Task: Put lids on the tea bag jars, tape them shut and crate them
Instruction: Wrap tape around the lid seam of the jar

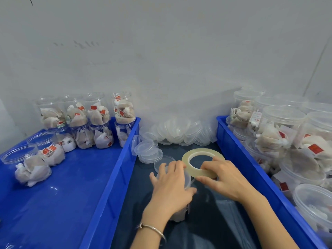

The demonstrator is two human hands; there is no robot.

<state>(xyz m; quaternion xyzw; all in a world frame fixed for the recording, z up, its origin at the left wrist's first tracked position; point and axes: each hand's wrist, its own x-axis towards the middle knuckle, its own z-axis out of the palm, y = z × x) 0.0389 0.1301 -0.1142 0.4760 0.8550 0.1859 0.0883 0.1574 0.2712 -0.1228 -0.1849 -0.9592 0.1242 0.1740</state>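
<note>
My left hand [171,184] grips the lidded top of a clear tea bag jar [180,212] standing between the two crates; most of the jar is hidden under the hand. My right hand [221,177] holds a roll of clear tape [195,156] right beside the lid, fingers curled over the roll's near edge. A thin strip of tape seems to run from the roll to the jar's lid. Loose translucent lids [177,131] lie piled at the back, with a few more lids [148,150] just left of the roll.
A blue crate [115,173] on the left holds several open jars of tea bags [97,114], stacked at its far end. A blue crate [239,151] on the right is packed with lidded jars [282,126]. A grey wall stands close behind.
</note>
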